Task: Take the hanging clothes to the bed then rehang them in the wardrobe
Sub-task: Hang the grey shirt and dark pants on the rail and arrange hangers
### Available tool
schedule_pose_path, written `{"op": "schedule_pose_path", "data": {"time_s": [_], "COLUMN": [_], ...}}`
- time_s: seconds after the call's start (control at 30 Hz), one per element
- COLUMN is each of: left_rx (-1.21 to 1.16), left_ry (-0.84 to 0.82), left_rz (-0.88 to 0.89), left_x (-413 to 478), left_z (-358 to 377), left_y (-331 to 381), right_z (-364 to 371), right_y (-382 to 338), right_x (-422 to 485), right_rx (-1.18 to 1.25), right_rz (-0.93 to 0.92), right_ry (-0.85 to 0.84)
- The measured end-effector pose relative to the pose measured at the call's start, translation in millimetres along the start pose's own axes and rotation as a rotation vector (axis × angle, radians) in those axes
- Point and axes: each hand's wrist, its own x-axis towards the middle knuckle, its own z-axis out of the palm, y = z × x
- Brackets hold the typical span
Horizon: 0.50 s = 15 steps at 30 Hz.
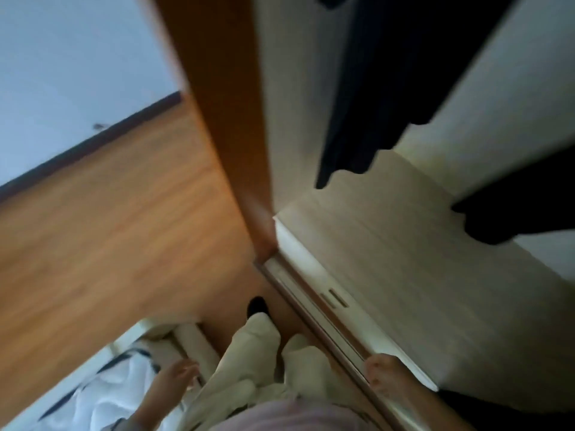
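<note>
Head view: everything is blurred, and you are looking steeply down past your own cream trousers (252, 353) at the wooden floor (109, 213). To your right the wardrobe (420, 259) stands open, with its pale base and a door track (311, 309) along the front edge. Dark clothes (389, 88) hang inside it near the brown side panel (224, 119), and another dark garment (522, 209) hangs farther right, apart from the first. The bed (102, 396), with white striped bedding, is at the lower left, just beside your leg.

Your left hand (175, 379) is over the bed's edge with the fingers loosely spread, grasping nothing. Your right hand (387, 379) is low by the door track. Blur hides its fingers, so you cannot tell whether it is clenched, released or holding something. A dark shape lies just behind it at the lower right edge.
</note>
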Motion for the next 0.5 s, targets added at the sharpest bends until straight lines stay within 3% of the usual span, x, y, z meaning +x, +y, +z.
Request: {"op": "schedule_pose_path", "data": {"time_s": [0.23,0.5], "left_rx": [-0.520,-0.791], "left_ry": [0.144,0.264], "left_rz": [-0.233,-0.263], "left_x": [-3,50], "left_z": [-17,-108], "left_y": [-45,-43], "right_z": [39,114], "right_y": [-102,-259], "right_x": [25,51], "right_rx": [-0.279,-0.482], "right_rz": [-0.129,-0.262], "right_ry": [-0.089,-0.063]}}
